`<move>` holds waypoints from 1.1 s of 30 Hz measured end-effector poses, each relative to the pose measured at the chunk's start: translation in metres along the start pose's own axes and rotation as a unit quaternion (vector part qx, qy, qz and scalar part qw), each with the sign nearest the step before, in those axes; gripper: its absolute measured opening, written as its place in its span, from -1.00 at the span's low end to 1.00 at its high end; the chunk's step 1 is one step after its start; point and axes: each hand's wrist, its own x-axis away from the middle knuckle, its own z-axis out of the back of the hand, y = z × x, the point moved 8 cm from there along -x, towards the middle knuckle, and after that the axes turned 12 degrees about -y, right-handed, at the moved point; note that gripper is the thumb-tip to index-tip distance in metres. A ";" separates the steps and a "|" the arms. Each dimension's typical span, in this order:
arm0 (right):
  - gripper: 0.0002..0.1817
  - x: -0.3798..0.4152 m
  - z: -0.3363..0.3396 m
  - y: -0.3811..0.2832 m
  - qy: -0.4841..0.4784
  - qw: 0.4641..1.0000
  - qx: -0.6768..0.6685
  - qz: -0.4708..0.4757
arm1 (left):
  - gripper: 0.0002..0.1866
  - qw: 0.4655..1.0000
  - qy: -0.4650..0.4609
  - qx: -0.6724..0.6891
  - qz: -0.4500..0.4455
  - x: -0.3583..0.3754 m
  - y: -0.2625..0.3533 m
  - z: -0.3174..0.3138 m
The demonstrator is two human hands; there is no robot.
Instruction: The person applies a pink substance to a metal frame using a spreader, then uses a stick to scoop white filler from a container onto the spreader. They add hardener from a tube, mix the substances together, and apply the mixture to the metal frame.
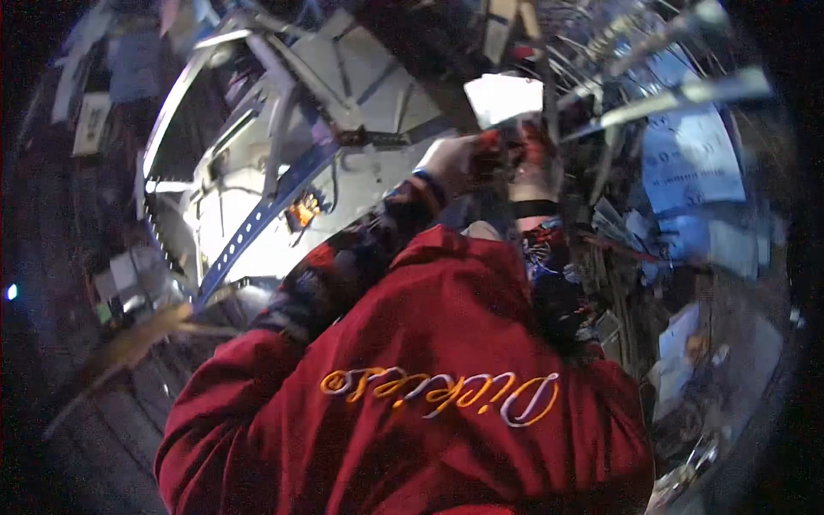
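Both of my hands reach forward, close together, beyond the collar of the red shirt. My left hand point(451, 161) has its fingers at something small and red, too blurred to name. Beside it, my right hand point(534, 167) shows a dark band at the wrist; its fingers are smeared by motion among reddish shapes. Just past the hands lies a bright white sheet-like piece point(505, 100). Left of my left hand is a pale panel point(356, 184) with metal struts.
A blue perforated strip point(245, 236) crosses a brightly lit pale surface at the left, near a small orange item point(302, 212). Long pale bars point(678, 101) stick out at the upper right, above a printed sheet point(693, 163). A brown beam point(142, 339) lies at the lower left.
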 end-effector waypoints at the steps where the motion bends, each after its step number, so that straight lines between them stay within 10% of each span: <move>1: -0.65 -0.001 -0.007 -0.004 -0.034 0.999 0.036 0.006 | -0.72 0.999 0.026 -0.023 -0.042 -0.019 -0.035 0.010; 2: -0.65 0.001 -0.016 -0.007 -0.064 0.995 0.072 0.011 | -0.74 0.960 0.041 -0.277 0.000 -0.007 0.031 -0.006; 4: -0.68 -0.005 0.008 0.004 -0.016 0.970 0.229 0.076 | -0.73 0.962 0.202 0.118 0.141 0.002 0.010 0.000; 5: -0.73 0.016 -0.029 -0.032 -0.115 0.912 0.314 0.236 | -0.73 0.958 0.211 0.125 0.150 0.006 0.003 0.003; 7: -0.76 0.004 -0.019 -0.009 -0.087 0.912 0.359 0.177 | -0.69 0.936 0.215 0.090 0.262 0.012 -0.014 0.018; 10: -0.76 -0.008 0.008 0.006 -0.053 0.922 0.363 0.126 | -0.74 0.950 0.176 0.114 0.233 0.019 -0.011 0.006; 11: -0.76 -0.017 0.015 0.030 -0.078 0.984 0.139 0.080 | -0.77 0.949 0.070 -0.259 0.167 0.008 0.003 0.008; 13: -0.75 -0.018 0.015 0.047 -0.097 0.990 -0.096 0.025 | -0.81 0.974 0.099 -0.139 0.151 0.016 -0.003 0.000; 14: -0.63 -0.009 0.010 0.026 -0.106 0.982 0.139 0.068 | -0.85 0.983 0.128 -0.017 0.127 0.019 0.001 -0.003; 15: -0.49 -0.001 -0.001 0.011 -0.111 0.917 0.367 0.108 | -0.80 0.869 0.155 0.457 0.113 0.013 -0.047 -0.017; 28: -0.52 -0.030 0.049 0.079 -0.100 0.909 0.382 0.133 | -0.75 0.890 0.351 0.289 0.027 0.041 -0.023 0.044; 30: -0.67 -0.038 0.058 0.129 -0.180 0.976 -0.004 -0.123 | -0.70 0.868 0.376 0.317 0.068 0.047 -0.031 0.051; 33: -0.66 -0.029 0.053 0.105 -0.194 0.930 0.313 -0.020 | -0.68 0.866 0.378 0.313 0.099 0.050 -0.039 0.053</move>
